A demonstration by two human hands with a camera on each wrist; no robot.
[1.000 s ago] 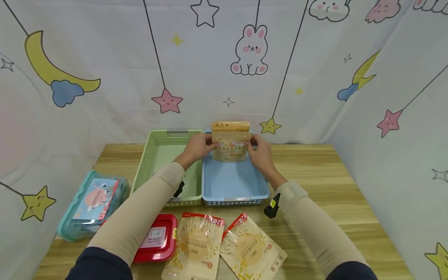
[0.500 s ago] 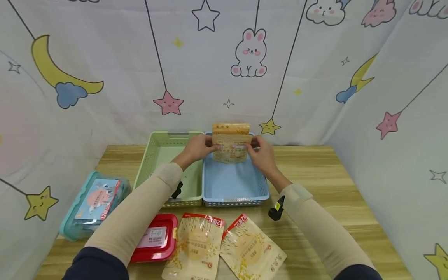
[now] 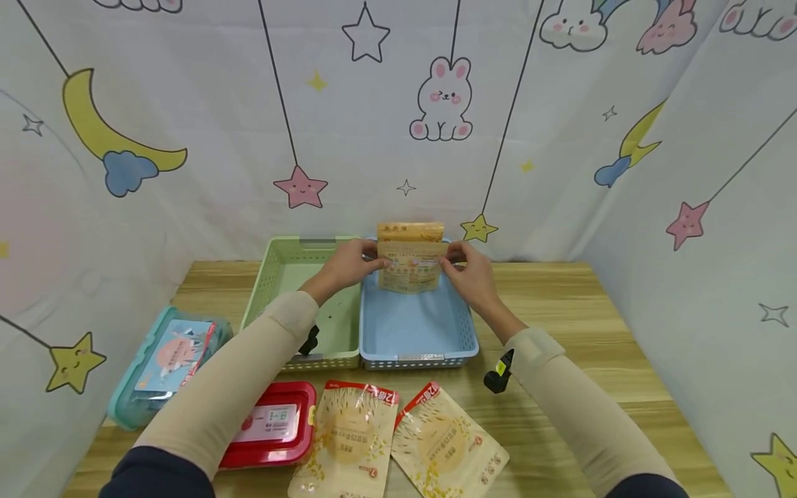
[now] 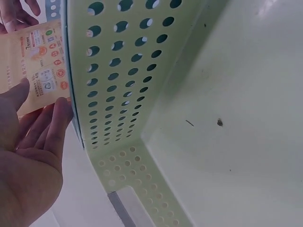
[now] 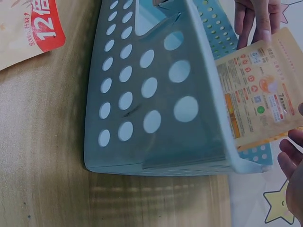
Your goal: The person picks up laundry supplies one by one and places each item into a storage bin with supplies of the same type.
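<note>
Pouch at far end of blue basket, left hand pinching left edge, right hand pinching right; even pressure should keep pouch level.

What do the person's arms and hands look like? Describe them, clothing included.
The left hand and right hand are bare. Cream sleeves cover both forearms, with dark navy cloth higher up. A small black piece shows near each wrist; the right one carries a yellow mark.
</note>
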